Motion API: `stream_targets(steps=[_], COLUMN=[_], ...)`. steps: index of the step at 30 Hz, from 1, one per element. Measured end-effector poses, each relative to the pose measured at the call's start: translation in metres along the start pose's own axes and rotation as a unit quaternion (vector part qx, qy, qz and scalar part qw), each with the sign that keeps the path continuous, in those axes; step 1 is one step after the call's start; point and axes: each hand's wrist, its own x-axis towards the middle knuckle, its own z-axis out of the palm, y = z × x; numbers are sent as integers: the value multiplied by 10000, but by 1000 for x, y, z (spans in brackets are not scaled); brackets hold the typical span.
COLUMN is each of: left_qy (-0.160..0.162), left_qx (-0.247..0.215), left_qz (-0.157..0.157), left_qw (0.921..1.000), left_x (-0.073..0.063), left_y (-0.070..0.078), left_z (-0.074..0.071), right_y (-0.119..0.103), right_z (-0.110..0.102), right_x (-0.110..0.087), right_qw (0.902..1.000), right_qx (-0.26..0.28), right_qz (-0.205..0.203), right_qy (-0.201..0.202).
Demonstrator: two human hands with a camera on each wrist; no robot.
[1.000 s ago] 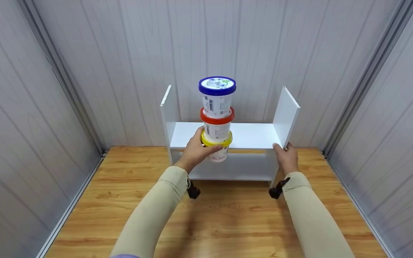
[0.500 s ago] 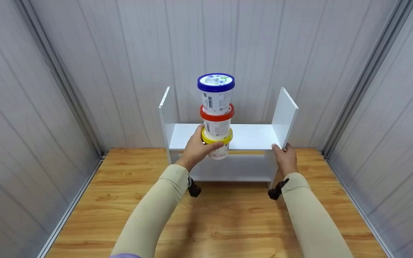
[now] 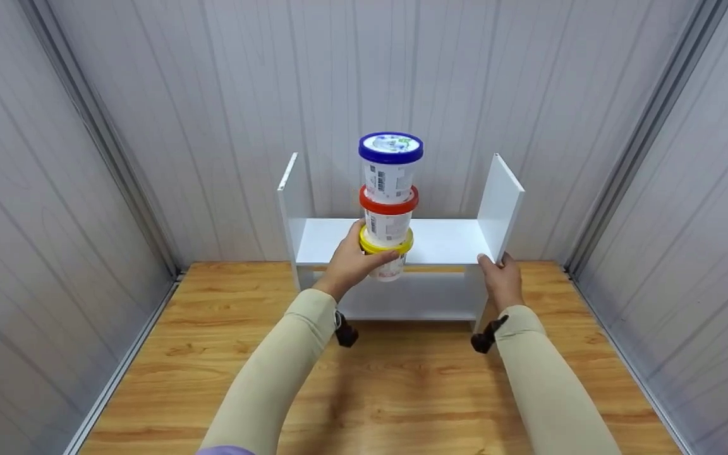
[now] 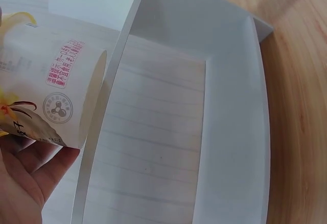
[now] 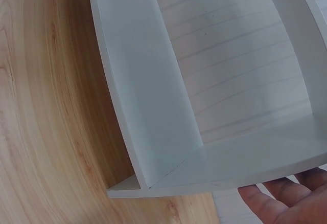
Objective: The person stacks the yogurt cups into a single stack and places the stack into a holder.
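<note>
Three lidded paper tubs stand stacked upright: a blue-lidded tub (image 3: 392,180) on top, a red-lidded tub (image 3: 388,226) in the middle, a yellow-lidded tub (image 3: 390,270) at the bottom. My left hand (image 3: 350,264) grips the bottom one from the left, its thumb across the front below the yellow lid. In the left wrist view that tub (image 4: 56,81) has its base close to the front edge of the white shelf (image 3: 449,241). At the shelf's right side panel, my right hand (image 3: 502,281) holds on, thumb in front and fingers (image 5: 286,189) around the outside.
The shelf has two upright side panels (image 3: 502,202) and a lower board (image 3: 411,303). It stands on a wood-grain surface (image 3: 395,392) in front of a pale panelled wall (image 3: 237,126). Black wrist devices (image 3: 346,332) hang beneath both wrists.
The stack has risen a little and then shifted slightly right with my left hand. My right hand stays on the shelf's side panel.
</note>
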Motion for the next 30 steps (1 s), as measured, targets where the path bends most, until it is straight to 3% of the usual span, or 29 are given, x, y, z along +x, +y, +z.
stream_targets(steps=[13,30], left_qy=[-39,165], left_qx=[-62,-659], left_qz=[-10,-14], left_qw=[10000,9977], left_x=[5,16], left_y=[-2,-1], left_z=[9,23], right_y=[0,2], right_z=[-2,-3], right_x=[-3,-2], right_qw=[10000,9999], right_qx=[-8,-34], right_qz=[14,-90], right_qy=[-5,-43])
